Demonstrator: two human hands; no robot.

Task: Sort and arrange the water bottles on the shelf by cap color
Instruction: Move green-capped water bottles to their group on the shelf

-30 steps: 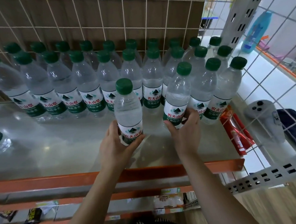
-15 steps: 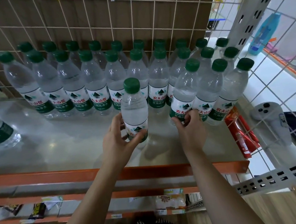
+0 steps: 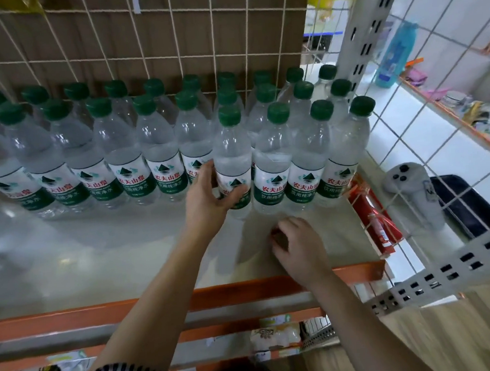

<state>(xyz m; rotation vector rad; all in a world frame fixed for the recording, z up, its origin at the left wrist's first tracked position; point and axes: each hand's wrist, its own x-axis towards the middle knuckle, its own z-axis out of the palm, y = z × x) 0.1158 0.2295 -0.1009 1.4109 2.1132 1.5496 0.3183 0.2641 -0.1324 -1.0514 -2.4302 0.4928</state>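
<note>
My left hand [image 3: 210,199] grips a green-capped bottle [image 3: 232,157] standing on the shelf [image 3: 98,246], touching front-row neighbours [image 3: 271,166] labelled 农夫山泉 饮用纯净水. My right hand [image 3: 299,248] hovers loosely curled, holding nothing.

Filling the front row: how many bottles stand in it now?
4, side by side at the right: the leftmost bottle, gripped by the left hand, then the second bottle, third bottle and rightmost bottle.
</note>
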